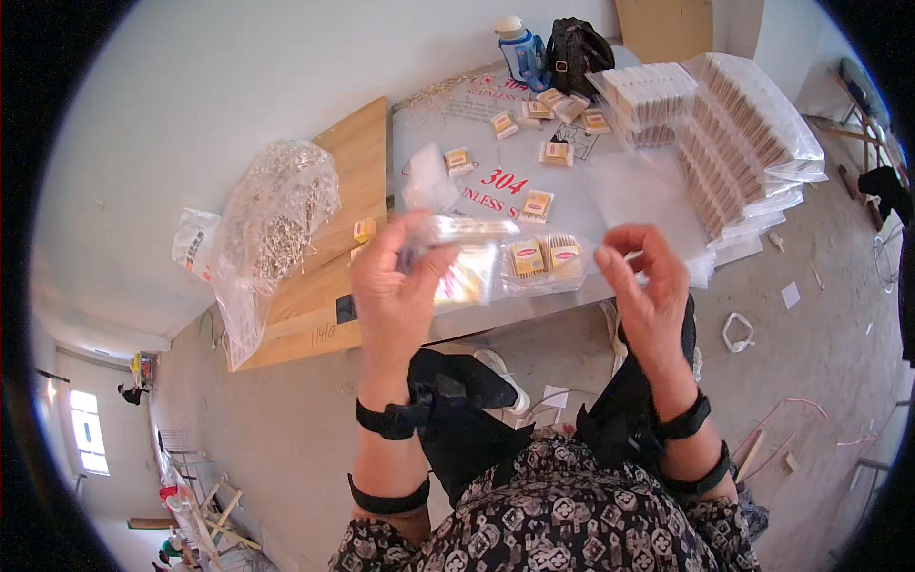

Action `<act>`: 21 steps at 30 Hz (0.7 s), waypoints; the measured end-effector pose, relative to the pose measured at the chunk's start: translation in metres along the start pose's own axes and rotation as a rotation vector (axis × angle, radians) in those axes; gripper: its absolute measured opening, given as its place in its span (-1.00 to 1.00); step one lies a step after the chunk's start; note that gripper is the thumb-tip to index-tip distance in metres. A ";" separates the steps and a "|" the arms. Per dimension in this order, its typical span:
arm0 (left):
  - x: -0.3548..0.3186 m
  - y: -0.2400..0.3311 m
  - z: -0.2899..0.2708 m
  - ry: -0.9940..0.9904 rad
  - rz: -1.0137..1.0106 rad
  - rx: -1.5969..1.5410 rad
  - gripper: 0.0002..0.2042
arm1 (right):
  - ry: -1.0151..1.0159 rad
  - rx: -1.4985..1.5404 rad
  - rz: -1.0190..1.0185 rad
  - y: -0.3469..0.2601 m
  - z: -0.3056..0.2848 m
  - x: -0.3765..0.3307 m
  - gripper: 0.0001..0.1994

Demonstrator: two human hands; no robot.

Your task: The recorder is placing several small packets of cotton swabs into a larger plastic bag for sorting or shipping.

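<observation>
My left hand point(396, 281) is closed around a clear plastic packet point(467, 272), whose yellow and red contents are blurred. Beside it, over the table's near edge, a clear plastic bag point(543, 286) contains two small packs of thin sticks with yellow labels point(527, 258). To the right of that bag is my right hand point(653, 291), its fingers curled and thumb and forefinger tips close together. Whether a bit of film is pinched there cannot be made out. Beyond my hands, a similar yellow-labelled pack point(536, 205) lies on the table.
Tall stacks of bagged thin sticks point(743, 143) occupy the table's right side. Flat clear bags point(643, 195) lie beside them. Several loose packs point(556, 153) are scattered farther back, near a blue bottle point(519, 57) and black backpack point(577, 62). A large bag of white sticks point(281, 210) rests left.
</observation>
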State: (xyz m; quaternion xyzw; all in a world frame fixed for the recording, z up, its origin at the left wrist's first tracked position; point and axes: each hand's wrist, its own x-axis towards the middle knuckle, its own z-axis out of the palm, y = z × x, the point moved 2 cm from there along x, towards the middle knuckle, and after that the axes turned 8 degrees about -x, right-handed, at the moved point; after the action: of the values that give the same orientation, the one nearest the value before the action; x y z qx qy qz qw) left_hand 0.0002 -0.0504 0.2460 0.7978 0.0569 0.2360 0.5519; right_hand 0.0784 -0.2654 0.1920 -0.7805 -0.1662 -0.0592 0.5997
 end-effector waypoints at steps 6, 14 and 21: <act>0.014 0.003 0.042 -0.159 0.576 0.562 -0.78 | -0.037 -0.535 -0.241 0.026 0.022 0.047 -0.77; 0.033 -0.059 0.079 -0.483 0.302 0.526 -0.84 | -0.124 -0.127 -0.099 0.040 0.041 0.049 -0.84; 0.067 -0.102 0.096 -0.860 -0.098 0.636 -0.78 | -0.261 0.009 0.013 0.053 0.047 0.046 -0.85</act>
State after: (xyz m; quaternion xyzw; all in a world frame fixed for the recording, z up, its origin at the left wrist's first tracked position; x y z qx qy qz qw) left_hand 0.1188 -0.0695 0.1477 0.9467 -0.0683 -0.1673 0.2667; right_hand 0.1343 -0.2237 0.1445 -0.7801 -0.2379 0.0477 0.5768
